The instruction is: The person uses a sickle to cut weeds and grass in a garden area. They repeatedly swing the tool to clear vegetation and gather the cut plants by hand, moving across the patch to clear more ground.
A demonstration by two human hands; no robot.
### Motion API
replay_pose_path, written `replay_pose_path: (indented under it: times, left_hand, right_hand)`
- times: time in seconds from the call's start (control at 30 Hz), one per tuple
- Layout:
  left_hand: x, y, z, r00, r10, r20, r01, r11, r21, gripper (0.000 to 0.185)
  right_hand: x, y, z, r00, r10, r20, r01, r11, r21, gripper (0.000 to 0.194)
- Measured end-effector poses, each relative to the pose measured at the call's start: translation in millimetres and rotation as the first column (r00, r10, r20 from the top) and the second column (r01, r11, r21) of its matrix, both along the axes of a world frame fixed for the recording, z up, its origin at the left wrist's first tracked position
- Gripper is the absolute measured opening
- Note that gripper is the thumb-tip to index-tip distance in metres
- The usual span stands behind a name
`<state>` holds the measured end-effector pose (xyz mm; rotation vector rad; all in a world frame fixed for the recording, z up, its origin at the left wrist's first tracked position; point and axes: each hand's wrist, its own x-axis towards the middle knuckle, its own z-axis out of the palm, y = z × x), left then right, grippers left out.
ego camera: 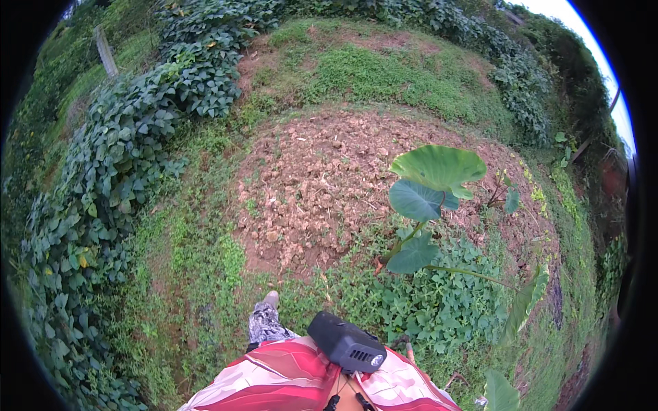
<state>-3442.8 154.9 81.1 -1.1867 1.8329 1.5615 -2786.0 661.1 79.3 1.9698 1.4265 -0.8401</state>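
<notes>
Neither of my hands is in view. Before me lies a patch of loose, cloddy brown soil [308, 190]. A plant with large broad leaves [439, 167] grows at its near right side, above low leafy ground plants [444, 298]. A black device with a small round lamp [347, 343] hangs at my chest over a red and white garment [272, 377]. One leg in grey patterned trousers [266, 323] and a shoe tip [272, 298] show at the near edge of the soil. Right of the device, part of a brownish stick-like thing [410, 352] shows low in the weeds.
Dense leafy vines [133, 133] run along the left and far side. A pale post [105, 51] stands at the upper left. Low green weeds [190, 257] cover the ground left of the soil. A smaller plant [511, 199] grows to the right, and a drooping large leaf [527, 303] hangs nearer.
</notes>
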Motion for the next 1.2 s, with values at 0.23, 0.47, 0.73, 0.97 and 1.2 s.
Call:
replay_pose_path:
  times: [0.23,0.47,0.73,0.97,1.2]
  left_hand:
    - [-288.5,283.7,-43.2,0.937,-0.251,-0.242,0.342,0.796,0.499,0.056]
    - [-388.3,734.7,515.2,0.283,-0.008,-0.959,0.952,0.127,0.279,0.084]
    - [-282.1,699.5,279.8,0.110,-0.447,-0.888,0.988,0.148,0.048,0.032]
    - [-85.0,433.4,-42.6,0.266,-0.960,-0.088,0.931,0.232,0.282,0.028]
    - [23.7,349.9,-75.9,-0.115,-0.992,0.046,0.955,-0.097,0.282,0.029]
  right_hand:
    - [-184.6,-21.7,14.5,0.969,-0.246,-0.026,0.247,0.962,0.115,0.053]
    - [-292.6,-65.4,52.9,0.906,-0.348,-0.243,0.404,0.881,0.245,0.043]
    - [-306.9,-157.6,67.9,0.880,-0.427,-0.209,0.471,0.842,0.264,0.038]
    - [-293.7,-232.2,14.4,0.846,-0.472,-0.250,0.486,0.874,-0.005,0.042]
    - [-275.1,-257.5,-19.9,0.615,-0.593,-0.520,0.695,0.719,0.002,0.039]
